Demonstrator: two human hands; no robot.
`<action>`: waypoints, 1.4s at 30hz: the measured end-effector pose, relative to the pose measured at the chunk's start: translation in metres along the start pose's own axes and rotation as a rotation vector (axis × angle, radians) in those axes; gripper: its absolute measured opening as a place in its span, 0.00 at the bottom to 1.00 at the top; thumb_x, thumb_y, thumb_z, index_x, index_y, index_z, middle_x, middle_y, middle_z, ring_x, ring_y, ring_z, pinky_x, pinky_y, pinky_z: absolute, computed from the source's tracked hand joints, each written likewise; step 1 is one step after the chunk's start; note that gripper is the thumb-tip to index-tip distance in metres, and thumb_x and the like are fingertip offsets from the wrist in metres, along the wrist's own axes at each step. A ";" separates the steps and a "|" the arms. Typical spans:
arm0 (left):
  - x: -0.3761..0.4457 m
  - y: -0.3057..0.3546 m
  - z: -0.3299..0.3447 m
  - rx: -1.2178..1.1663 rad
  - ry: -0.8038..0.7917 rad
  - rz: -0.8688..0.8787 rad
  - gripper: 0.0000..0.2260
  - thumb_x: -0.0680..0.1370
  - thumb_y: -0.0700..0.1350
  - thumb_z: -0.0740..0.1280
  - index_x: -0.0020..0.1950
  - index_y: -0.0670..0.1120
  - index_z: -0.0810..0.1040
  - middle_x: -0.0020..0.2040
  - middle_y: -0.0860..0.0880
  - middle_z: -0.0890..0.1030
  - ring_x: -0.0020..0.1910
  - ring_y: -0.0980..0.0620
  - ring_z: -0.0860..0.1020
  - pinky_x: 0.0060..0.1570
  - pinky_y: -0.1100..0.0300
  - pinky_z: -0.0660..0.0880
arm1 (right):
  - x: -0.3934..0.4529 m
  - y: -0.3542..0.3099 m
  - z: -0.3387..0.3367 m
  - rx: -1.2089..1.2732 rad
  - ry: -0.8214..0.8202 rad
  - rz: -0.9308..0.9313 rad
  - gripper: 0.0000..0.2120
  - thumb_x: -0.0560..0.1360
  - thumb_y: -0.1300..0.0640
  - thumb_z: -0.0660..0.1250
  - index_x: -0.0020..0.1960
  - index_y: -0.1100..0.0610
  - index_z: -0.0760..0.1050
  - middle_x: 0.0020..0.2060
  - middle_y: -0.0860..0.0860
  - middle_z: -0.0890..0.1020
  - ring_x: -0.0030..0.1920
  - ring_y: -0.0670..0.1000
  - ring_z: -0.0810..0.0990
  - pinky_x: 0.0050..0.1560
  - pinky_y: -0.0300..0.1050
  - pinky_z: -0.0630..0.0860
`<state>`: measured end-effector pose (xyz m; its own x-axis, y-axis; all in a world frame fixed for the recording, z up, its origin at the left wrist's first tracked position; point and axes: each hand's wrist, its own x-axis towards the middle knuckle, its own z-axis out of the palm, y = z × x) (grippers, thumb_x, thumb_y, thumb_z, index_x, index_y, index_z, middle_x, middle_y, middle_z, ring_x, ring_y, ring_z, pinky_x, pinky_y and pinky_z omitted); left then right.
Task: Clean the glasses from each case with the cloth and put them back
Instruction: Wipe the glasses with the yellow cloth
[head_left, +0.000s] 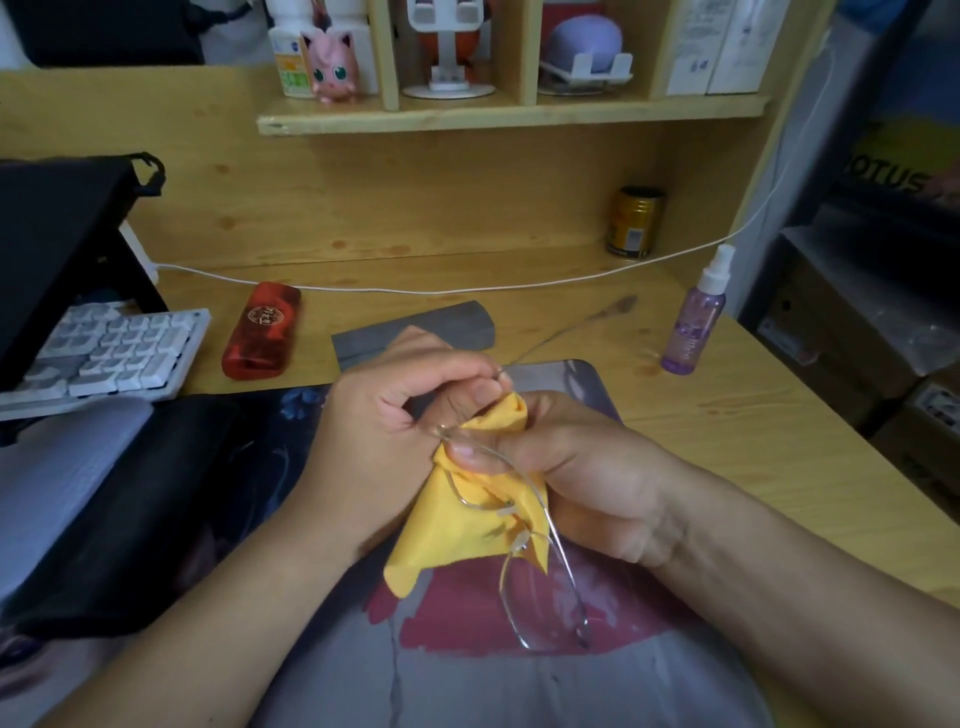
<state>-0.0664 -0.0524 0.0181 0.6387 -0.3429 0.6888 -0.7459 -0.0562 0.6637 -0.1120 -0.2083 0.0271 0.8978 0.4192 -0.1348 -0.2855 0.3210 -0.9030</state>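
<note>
Both hands worked just above the printed desk mat (597, 379), near the front of the wooden desk (727, 395). The left hand (384, 415) was curled round the far end of the thin wire-rimmed glasses (540, 587), fingers closed at the hinge where one temple arm stuck out away from the person. The right hand (587, 467) pinched the yellow microfibre cloth (467, 525) round the farther lens, thumb on top, cloth bunched between fingers & hanging down under the frame. The nearer lens hung free, w/ nose pads showing against the cloth.

The flat grey glasses case (457, 325) lay on the desk right behind the hands, partly hidden by the left one. The red patterned hard glasses case (262, 330) lay closed to the left of it, w/ a round emblem on the lid; the characters in it were too small to read.

A purple spray bottle w/ clear cap (696, 317) stood to the right, label unreadable. A gold & black drink can (635, 221) stood at the back, text too blurred. A white cable (415, 291) ran across the desk. A grey-white keyboard (109, 348) sat at left. A pink round-eared figurine (330, 65) stood on the shelf. At far right, letters reading approx. "OTUS" showed on a dark surface.
</note>
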 end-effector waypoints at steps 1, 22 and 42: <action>0.000 0.000 0.000 -0.024 0.023 -0.044 0.04 0.77 0.45 0.72 0.48 0.53 0.85 0.43 0.54 0.85 0.46 0.47 0.82 0.48 0.54 0.79 | 0.001 -0.001 -0.001 0.012 0.025 -0.006 0.07 0.73 0.65 0.71 0.51 0.62 0.80 0.42 0.55 0.84 0.42 0.51 0.83 0.46 0.43 0.81; 0.004 -0.018 -0.034 0.038 0.542 -0.078 0.10 0.82 0.46 0.68 0.53 0.61 0.84 0.48 0.58 0.84 0.46 0.53 0.82 0.54 0.55 0.77 | -0.001 -0.033 -0.036 -1.635 0.624 -0.092 0.25 0.72 0.30 0.64 0.34 0.51 0.68 0.36 0.49 0.76 0.38 0.51 0.75 0.35 0.48 0.68; -0.003 -0.006 -0.008 0.017 0.365 -0.177 0.07 0.79 0.44 0.69 0.50 0.57 0.83 0.45 0.54 0.85 0.44 0.55 0.83 0.48 0.63 0.79 | -0.002 -0.038 -0.062 -1.387 0.754 -0.155 0.14 0.79 0.41 0.62 0.47 0.49 0.80 0.41 0.46 0.82 0.45 0.49 0.79 0.44 0.48 0.75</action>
<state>-0.0617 -0.0437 0.0144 0.7804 0.0291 0.6247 -0.6195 -0.1008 0.7785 -0.0821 -0.2739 0.0365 0.9617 -0.1777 0.2086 -0.0431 -0.8498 -0.5254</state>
